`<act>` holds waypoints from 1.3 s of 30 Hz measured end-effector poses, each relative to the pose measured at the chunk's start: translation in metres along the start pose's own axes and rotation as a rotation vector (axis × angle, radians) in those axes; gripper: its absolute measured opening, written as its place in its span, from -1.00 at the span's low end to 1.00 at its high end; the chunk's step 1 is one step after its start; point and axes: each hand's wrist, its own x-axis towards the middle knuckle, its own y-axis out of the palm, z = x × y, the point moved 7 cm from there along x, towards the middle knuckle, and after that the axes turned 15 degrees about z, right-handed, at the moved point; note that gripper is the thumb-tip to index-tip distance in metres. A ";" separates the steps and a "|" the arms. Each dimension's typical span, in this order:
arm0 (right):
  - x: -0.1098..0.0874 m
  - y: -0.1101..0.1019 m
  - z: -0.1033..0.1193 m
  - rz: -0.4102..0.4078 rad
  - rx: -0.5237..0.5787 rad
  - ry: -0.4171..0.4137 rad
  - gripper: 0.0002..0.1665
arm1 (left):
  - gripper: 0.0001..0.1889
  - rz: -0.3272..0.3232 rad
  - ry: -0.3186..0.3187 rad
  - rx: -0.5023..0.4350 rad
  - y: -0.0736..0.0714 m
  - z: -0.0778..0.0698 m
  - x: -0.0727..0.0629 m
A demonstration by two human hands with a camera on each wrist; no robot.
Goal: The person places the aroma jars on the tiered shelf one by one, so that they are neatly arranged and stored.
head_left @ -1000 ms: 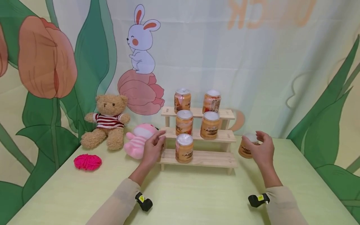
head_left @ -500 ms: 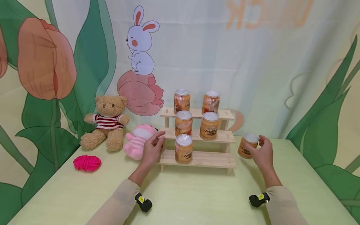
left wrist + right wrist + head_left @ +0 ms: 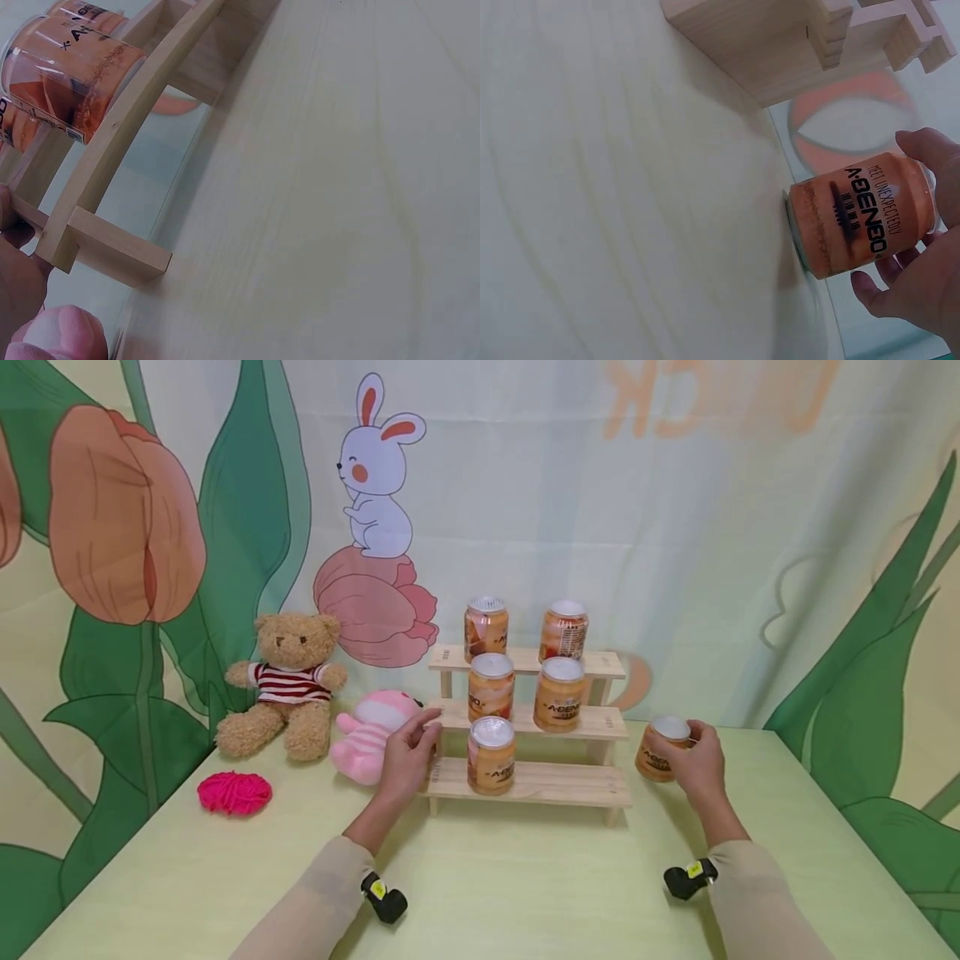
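Note:
An orange can [image 3: 656,758] with a pale lid and dark "A-BENBO" lettering stands on the table right of a three-tier wooden shelf [image 3: 555,787]. My right hand [image 3: 696,764] holds this can from its right side, thumb across the front. In the right wrist view, the can [image 3: 862,214] sits between the fingers and thumb of the hand [image 3: 926,281]. My left hand [image 3: 408,756] is at the shelf's left end, fingers loosely bent; whether it presses the wood is unclear. Two similar cans stand on the top tier, two on the middle tier, and one can [image 3: 492,760] on the bottom tier.
A pink plush toy [image 3: 363,745] lies partly behind my left hand. Farther left sit a brown teddy bear [image 3: 288,689] in a striped shirt and a bright pink yarn bundle [image 3: 235,792]. A printed curtain [image 3: 675,543] hangs behind the table [image 3: 540,885].
My right hand has come down and its fingers have drawn in around the can at the right. The left hand and the shelf's cans stay in place.

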 end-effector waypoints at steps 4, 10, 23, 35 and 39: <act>0.002 0.002 -0.005 -0.004 -0.005 0.019 0.05 | -0.72 -0.002 0.001 -0.008 0.000 0.000 0.000; 0.004 0.003 -0.008 -0.016 -0.003 0.026 0.06 | -0.70 0.016 -0.005 -0.014 0.001 -0.001 0.001; -0.011 -0.004 0.005 -0.030 -0.056 -0.054 -0.06 | -0.68 0.036 -0.035 -0.021 0.003 -0.007 -0.002; -0.040 -0.015 0.065 0.022 -0.113 -0.138 -0.17 | -0.69 0.037 -0.009 -0.020 0.004 -0.020 -0.006; -0.047 -0.014 0.085 0.062 -0.159 -0.181 -0.15 | -0.68 0.063 -0.003 -0.026 0.006 -0.035 -0.012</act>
